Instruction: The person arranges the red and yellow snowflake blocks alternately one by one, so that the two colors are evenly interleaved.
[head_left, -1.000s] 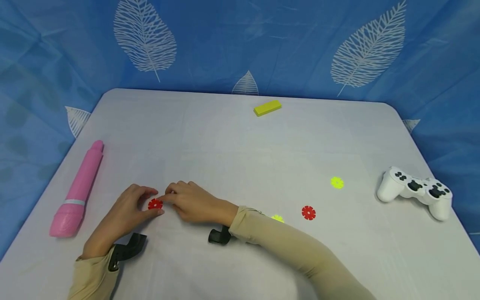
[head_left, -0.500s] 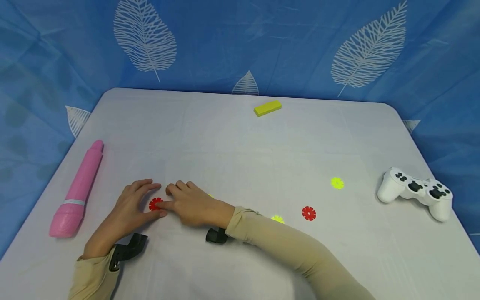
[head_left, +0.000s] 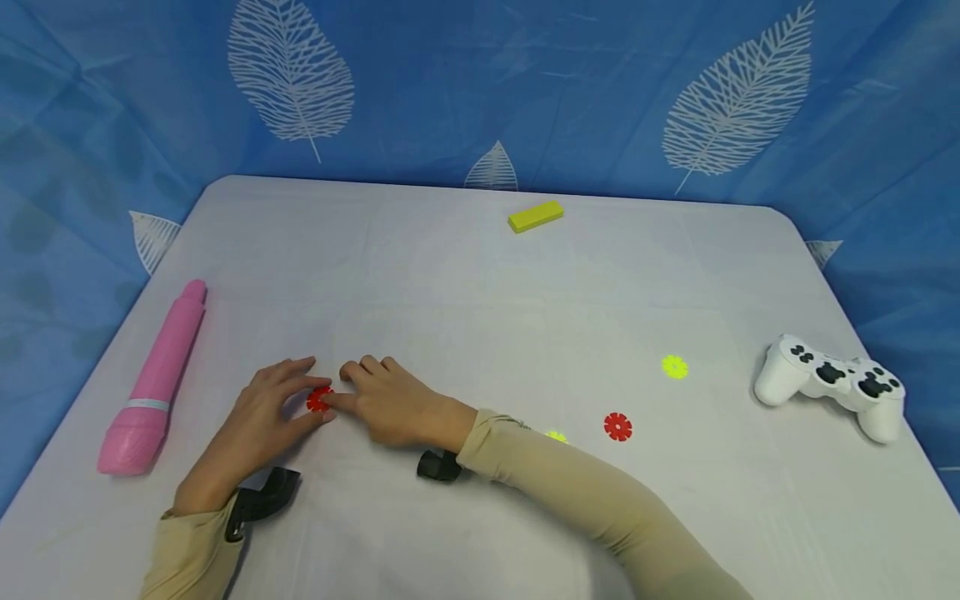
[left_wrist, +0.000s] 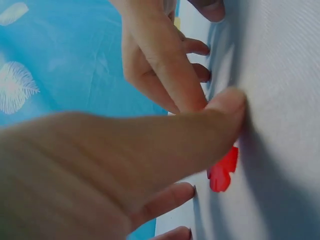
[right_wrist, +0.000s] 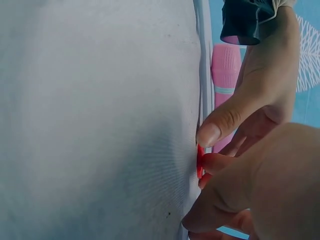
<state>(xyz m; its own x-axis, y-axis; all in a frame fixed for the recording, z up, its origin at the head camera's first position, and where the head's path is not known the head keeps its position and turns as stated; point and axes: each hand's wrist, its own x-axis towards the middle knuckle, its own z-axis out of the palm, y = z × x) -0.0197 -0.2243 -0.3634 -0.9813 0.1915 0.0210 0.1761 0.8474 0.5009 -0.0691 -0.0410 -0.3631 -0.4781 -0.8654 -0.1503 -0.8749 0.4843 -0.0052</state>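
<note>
A small red slotted disc [head_left: 315,402], like a plastic interlocking snowflake piece, lies on the white-covered table at the left. My left hand [head_left: 258,417] holds it at its edges, the thumb on the near side and the index finger on the far side. The straight index finger of my right hand [head_left: 397,407] touches the disc from the right, with the other fingers of that hand bent. In the left wrist view the left thumb hides part of the disc [left_wrist: 223,172]. Fingers of both hands crowd the thin red disc [right_wrist: 200,150] in the right wrist view.
A pink folded umbrella [head_left: 153,375] lies left of the hands. Another red disc [head_left: 618,427] and a yellow-green disc [head_left: 675,367] lie to the right; a second yellow-green disc [head_left: 557,436] shows behind the right sleeve. A white game controller [head_left: 828,383] and a yellow block [head_left: 536,217] lie farther off.
The red disc has shifted slightly away and to the right, along with my left hand. The left thumb and index finger have come closer together around it. The right index finger stays on it.
</note>
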